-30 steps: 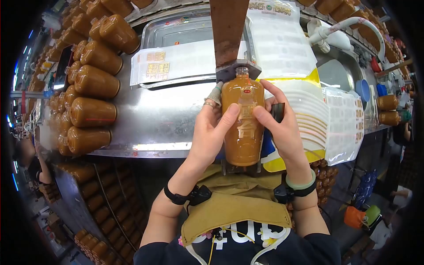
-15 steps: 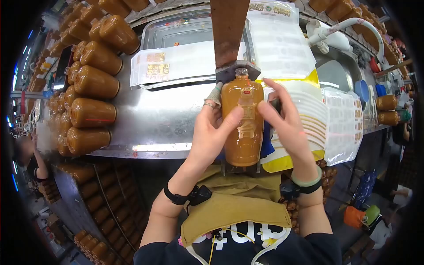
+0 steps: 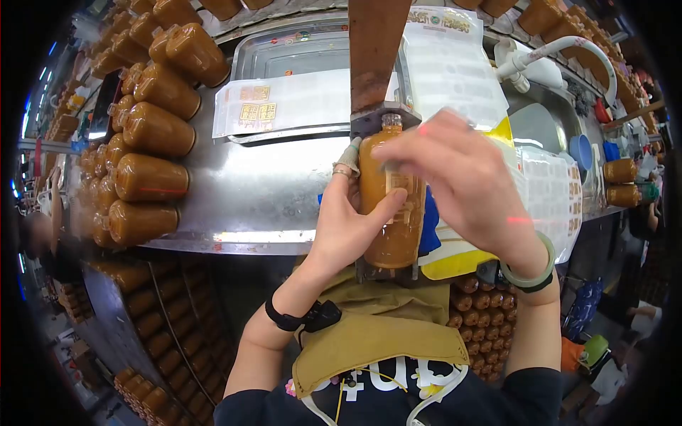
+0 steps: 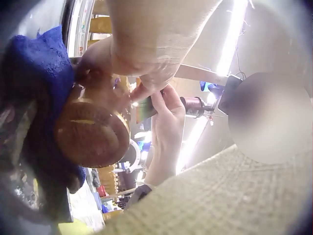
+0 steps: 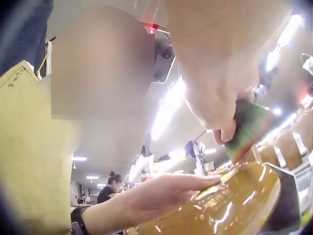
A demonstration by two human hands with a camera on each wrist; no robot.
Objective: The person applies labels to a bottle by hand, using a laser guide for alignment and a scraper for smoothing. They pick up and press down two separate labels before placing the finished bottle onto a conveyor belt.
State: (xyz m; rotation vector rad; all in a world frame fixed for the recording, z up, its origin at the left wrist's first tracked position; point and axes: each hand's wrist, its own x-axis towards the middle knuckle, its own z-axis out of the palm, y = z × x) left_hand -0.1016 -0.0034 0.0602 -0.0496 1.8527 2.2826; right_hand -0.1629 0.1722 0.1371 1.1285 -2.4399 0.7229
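A brown glossy bottle (image 3: pixel 391 245) lies on a stand, its neck toward a metal plate below a brown post (image 3: pixel 374 60). My left hand (image 3: pixel 341 224) grips the bottle's left side, thumb on the front beside a pale gold label (image 3: pixel 390 183); a finger wears a cloth cover (image 3: pixel 347 157). My right hand (image 3: pixel 472 174), blurred in the head view, is over the bottle's upper front. It pinches a flat dark-green scraper-like piece (image 5: pixel 248 128), whose edge is right at the bottle in the right wrist view. The bottle's round base (image 4: pixel 93 137) faces the left wrist camera.
Rows of similar brown bottles (image 3: pixel 153 177) stand at the left of the metal table (image 3: pixel 263 184). A tray (image 3: pixel 291 53) with a sticker sheet (image 3: pixel 284 106) lies behind. White sheets (image 3: pixel 447 78), a faucet (image 3: pixel 547 50) and a blue cup (image 3: pixel 580 151) are at the right. Blue cloth (image 3: pixel 429 226) is beside the bottle.
My right hand has left the bottle's right side and swung up and inward over its upper front with the flat piece. My left hand keeps its grip, thumb a little lower.
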